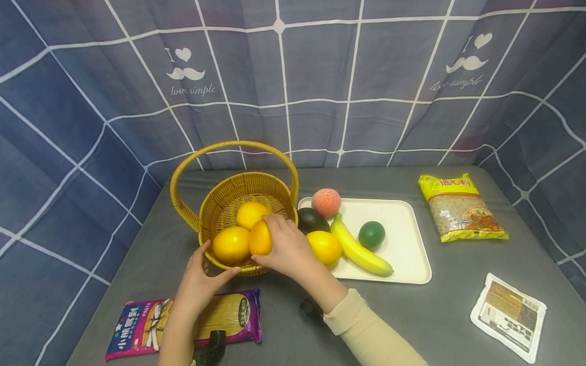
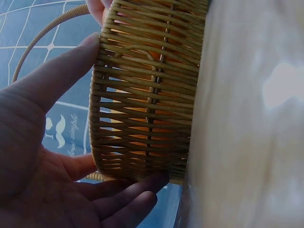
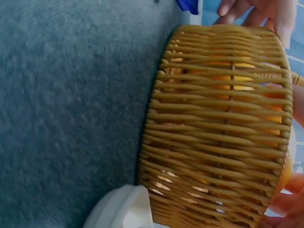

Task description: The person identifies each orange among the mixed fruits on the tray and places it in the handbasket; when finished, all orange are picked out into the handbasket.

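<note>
A yellow-brown wicker basket (image 1: 246,184) with a tall arched handle stands at the left. Its near left side is held by my left hand (image 1: 197,282); in the left wrist view the thumb touches the rim and the fingers spread along the woven wall (image 2: 142,109). My right hand (image 1: 291,247) grips an orange (image 1: 260,238) over the front of the basket's opening. Two more orange-yellow fruits, one in front (image 1: 231,245) and one behind (image 1: 252,214), lie inside the basket. From the right wrist view, the basket wall (image 3: 218,118) hides most of the fruit.
Right of the basket, a white tray (image 1: 407,241) bears a banana (image 1: 360,250), a yellow fruit (image 1: 325,247), a dark green avocado-like fruit (image 1: 312,220), a small green fruit (image 1: 371,235) and a pinkish peach (image 1: 327,202). Pasta (image 1: 235,313), a yellow bag (image 1: 462,208) and a white packet (image 1: 508,317) lie around.
</note>
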`<action>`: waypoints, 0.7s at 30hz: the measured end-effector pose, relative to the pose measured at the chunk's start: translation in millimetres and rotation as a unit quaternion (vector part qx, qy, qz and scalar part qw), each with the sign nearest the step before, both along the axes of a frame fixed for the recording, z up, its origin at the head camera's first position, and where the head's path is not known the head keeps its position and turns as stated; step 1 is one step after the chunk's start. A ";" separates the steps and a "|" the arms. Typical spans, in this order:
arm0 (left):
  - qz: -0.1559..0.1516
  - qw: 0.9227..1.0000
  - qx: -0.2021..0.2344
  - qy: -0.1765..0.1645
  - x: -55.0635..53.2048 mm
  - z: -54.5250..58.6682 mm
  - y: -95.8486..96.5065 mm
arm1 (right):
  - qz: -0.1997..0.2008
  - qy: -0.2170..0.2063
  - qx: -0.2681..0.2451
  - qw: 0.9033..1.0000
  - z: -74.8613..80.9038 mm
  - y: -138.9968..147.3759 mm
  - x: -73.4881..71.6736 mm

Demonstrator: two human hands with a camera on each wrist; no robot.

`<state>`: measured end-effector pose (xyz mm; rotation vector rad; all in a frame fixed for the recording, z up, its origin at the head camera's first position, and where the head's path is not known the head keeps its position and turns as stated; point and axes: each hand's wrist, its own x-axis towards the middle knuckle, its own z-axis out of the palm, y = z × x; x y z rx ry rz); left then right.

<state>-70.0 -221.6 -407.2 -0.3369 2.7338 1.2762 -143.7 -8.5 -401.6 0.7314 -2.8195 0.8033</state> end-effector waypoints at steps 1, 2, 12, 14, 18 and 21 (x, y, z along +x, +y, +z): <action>0.000 1.000 0.001 0.002 0.0 -0.1 -0.1 | 0.002 0.006 0.008 1.000 -1.0 -0.6 0.3; 0.000 1.000 0.002 0.003 0.0 -0.1 -0.2 | 0.003 0.012 0.013 1.000 -1.8 -1.1 0.5; 0.003 1.000 -0.009 -0.002 1.3 0.9 -0.3 | -0.003 -0.011 -0.009 1.000 -2.1 -0.7 0.5; 0.003 1.000 -0.007 -0.003 1.2 1.1 -0.2 | -0.002 -0.016 -0.021 1.000 -1.5 0.2 0.6; 0.001 1.000 -0.004 -0.003 1.0 1.0 -0.1 | 0.002 -0.024 -0.057 0.998 -2.0 3.6 1.0; -0.001 1.000 -0.003 -0.003 1.0 0.9 0.0 | 0.002 -0.022 -0.093 0.995 -2.2 9.4 1.6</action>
